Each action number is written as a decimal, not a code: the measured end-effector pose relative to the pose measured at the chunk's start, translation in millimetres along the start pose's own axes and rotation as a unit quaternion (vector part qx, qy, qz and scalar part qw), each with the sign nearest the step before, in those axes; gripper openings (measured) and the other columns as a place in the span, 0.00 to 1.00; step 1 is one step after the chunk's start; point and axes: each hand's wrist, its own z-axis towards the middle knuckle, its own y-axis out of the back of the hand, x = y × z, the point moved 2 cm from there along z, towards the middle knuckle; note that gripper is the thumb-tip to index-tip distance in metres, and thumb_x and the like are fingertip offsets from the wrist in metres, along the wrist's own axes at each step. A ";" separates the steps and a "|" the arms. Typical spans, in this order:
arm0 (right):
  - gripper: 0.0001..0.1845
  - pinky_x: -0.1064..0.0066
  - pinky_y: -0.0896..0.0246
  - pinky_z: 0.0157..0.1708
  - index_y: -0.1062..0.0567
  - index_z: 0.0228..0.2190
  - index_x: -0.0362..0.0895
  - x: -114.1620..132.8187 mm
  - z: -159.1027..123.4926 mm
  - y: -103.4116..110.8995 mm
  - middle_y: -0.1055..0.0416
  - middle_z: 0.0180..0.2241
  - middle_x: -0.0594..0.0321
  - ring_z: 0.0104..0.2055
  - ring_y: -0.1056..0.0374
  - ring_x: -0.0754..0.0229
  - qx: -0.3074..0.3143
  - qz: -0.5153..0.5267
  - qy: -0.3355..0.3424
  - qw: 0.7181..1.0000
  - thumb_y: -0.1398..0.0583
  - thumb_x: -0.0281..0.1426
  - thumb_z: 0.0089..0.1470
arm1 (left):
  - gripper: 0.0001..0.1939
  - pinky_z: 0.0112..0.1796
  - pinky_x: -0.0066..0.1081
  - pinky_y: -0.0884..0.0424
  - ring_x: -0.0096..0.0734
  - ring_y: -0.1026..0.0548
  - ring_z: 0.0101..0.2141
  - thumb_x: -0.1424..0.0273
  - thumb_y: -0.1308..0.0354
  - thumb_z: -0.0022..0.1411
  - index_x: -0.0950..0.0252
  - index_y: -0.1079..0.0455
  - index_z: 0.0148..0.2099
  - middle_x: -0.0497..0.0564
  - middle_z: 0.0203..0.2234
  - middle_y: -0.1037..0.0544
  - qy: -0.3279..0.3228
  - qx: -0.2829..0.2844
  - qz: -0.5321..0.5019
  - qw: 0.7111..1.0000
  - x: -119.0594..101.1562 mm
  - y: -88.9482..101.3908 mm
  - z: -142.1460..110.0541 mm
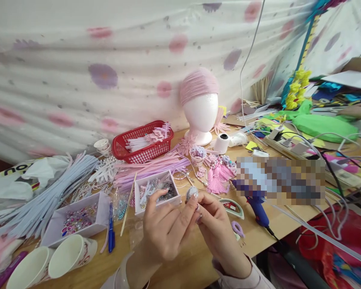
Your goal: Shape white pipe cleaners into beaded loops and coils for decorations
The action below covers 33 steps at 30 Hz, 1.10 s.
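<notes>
My left hand and my right hand meet above the wooden table, near its front edge. Together their fingertips pinch a small round silvery glittery ornament. Both hands are closed around it. Just behind them stands a small white box of beads and trims. A blue glue gun lies to the right of my right hand. A small purple ring rests on the table beside my right wrist.
A white foam head with a pink wrap stands at the back. A red basket, pink and pale blue pipe cleaners, a box of gems, a blue pen and two paper cups lie left. A power strip with cables is right.
</notes>
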 end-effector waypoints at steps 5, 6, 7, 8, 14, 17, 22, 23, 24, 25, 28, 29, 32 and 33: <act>0.13 0.79 0.46 0.24 0.23 0.25 0.44 -1.4 3.2 1.9 0.33 0.21 0.68 0.22 0.42 0.69 -0.018 -0.047 -0.004 0.999 0.29 0.39 0.47 | 0.10 0.53 0.40 0.35 0.20 0.27 0.21 0.77 0.54 0.70 0.68 0.32 0.46 0.42 0.20 0.23 0.009 0.020 -0.060 0.998 -6.1 18.4 3.3; 0.13 0.79 0.47 0.24 0.23 0.24 0.44 -2.2 4.3 3.0 0.34 0.20 0.68 0.22 0.43 0.69 -0.027 -0.056 -0.005 0.998 0.29 0.39 0.47 | 0.09 0.54 0.38 0.35 0.19 0.27 0.21 0.77 0.53 0.70 0.67 0.32 0.45 0.41 0.19 0.23 0.016 0.023 -0.063 0.998 -5.7 23.3 3.3; 0.14 0.79 0.48 0.23 0.24 0.24 0.43 -3.1 5.5 4.2 0.34 0.19 0.69 0.22 0.43 0.69 -0.036 -0.065 -0.006 0.997 0.28 0.38 0.46 | 0.08 0.54 0.36 0.36 0.19 0.26 0.21 0.78 0.51 0.69 0.67 0.32 0.43 0.41 0.20 0.24 0.025 0.024 -0.064 0.997 -4.4 27.8 2.5; 0.14 0.79 0.48 0.23 0.24 0.24 0.43 -3.9 6.7 5.4 0.35 0.19 0.69 0.21 0.44 0.69 -0.043 -0.075 -0.004 0.996 0.28 0.38 0.46 | 0.06 0.54 0.35 0.36 0.18 0.26 0.21 0.78 0.49 0.68 0.67 0.31 0.43 0.41 0.20 0.23 0.036 0.024 -0.063 0.997 -2.0 31.4 0.9; 0.15 0.78 0.51 0.21 0.24 0.23 0.43 -7.2 12.9 10.5 0.37 0.17 0.70 0.20 0.47 0.70 -0.052 -0.109 0.000 0.993 0.28 0.40 0.44 | 0.13 0.51 0.40 0.32 0.19 0.29 0.19 0.78 0.36 0.57 0.61 0.38 0.30 0.36 0.19 0.28 0.175 -0.057 -0.096 0.978 28.4 38.9 -11.5; 0.15 0.77 0.50 0.20 0.23 0.22 0.43 -7.7 15.8 10.4 0.35 0.17 0.68 0.19 0.45 0.69 -0.043 -0.131 -0.017 0.990 0.28 0.41 0.42 | 0.12 0.43 0.35 0.27 0.26 0.24 0.30 0.74 0.41 0.62 0.61 0.40 0.28 0.43 0.26 0.24 0.356 -0.016 -0.196 0.914 45.8 33.2 -6.4; 0.15 0.75 0.46 0.21 0.22 0.22 0.43 -5.1 16.5 6.6 0.32 0.18 0.66 0.20 0.42 0.67 -0.032 -0.158 -0.014 0.987 0.28 0.40 0.41 | 0.06 0.39 0.31 0.26 0.30 0.22 0.37 0.65 0.40 0.62 0.59 0.30 0.41 0.47 0.37 0.22 0.439 0.127 -0.311 0.833 48.4 17.8 4.1; 0.15 0.75 0.46 0.21 0.22 0.22 0.43 -4.5 15.8 5.8 0.31 0.18 0.66 0.20 0.42 0.67 -0.031 -0.157 -0.010 0.987 0.28 0.40 0.40 | 0.05 0.38 0.31 0.27 0.30 0.23 0.37 0.65 0.41 0.64 0.59 0.29 0.41 0.47 0.36 0.22 0.431 0.134 -0.295 0.842 46.7 15.8 3.9; 0.15 0.75 0.46 0.21 0.22 0.22 0.43 -3.9 14.9 5.2 0.31 0.19 0.66 0.20 0.42 0.67 -0.029 -0.156 -0.009 0.987 0.28 0.40 0.40 | 0.05 0.38 0.30 0.28 0.29 0.23 0.36 0.65 0.43 0.65 0.60 0.29 0.39 0.46 0.34 0.22 0.412 0.137 -0.270 0.859 44.4 14.2 3.3; 0.15 0.75 0.47 0.21 0.23 0.22 0.43 -3.6 14.0 4.7 0.31 0.19 0.66 0.20 0.42 0.67 -0.027 -0.157 -0.009 0.987 0.28 0.40 0.40 | 0.05 0.37 0.30 0.30 0.28 0.24 0.34 0.67 0.45 0.67 0.60 0.30 0.37 0.46 0.32 0.23 0.385 0.137 -0.241 0.880 41.9 13.1 2.4; 0.15 0.75 0.48 0.22 0.25 0.21 0.43 -4.0 11.4 4.7 0.33 0.17 0.67 0.20 0.43 0.68 -0.013 -0.156 -0.021 0.988 0.29 0.40 0.42 | 0.09 0.31 0.30 0.34 0.27 0.29 0.29 0.72 0.50 0.69 0.63 0.33 0.34 0.45 0.26 0.27 0.287 0.136 -0.151 0.936 34.1 10.9 -0.5; 0.15 0.75 0.48 0.22 0.26 0.21 0.43 -4.6 10.7 5.1 0.35 0.17 0.68 0.20 0.43 0.67 -0.007 -0.152 -0.026 0.988 0.29 0.40 0.42 | 0.10 0.30 0.30 0.35 0.27 0.30 0.28 0.73 0.51 0.69 0.63 0.34 0.34 0.46 0.25 0.28 0.258 0.134 -0.119 0.949 32.1 10.6 -1.4; 0.16 0.75 0.48 0.23 0.28 0.21 0.43 -6.9 9.1 6.8 0.36 0.17 0.69 0.20 0.42 0.67 0.007 -0.141 -0.040 0.989 0.30 0.40 0.43 | 0.11 0.29 0.32 0.37 0.29 0.31 0.26 0.74 0.53 0.69 0.64 0.37 0.32 0.47 0.24 0.29 0.194 0.137 -0.034 0.971 28.1 10.3 -3.3; 0.16 0.74 0.48 0.23 0.28 0.21 0.43 -7.4 8.7 6.9 0.36 0.17 0.69 0.21 0.42 0.67 0.011 -0.144 -0.041 0.989 0.31 0.40 0.44 | 0.11 0.29 0.32 0.37 0.30 0.32 0.26 0.74 0.54 0.69 0.64 0.37 0.32 0.47 0.24 0.29 0.183 0.139 -0.015 0.973 27.3 10.4 -3.9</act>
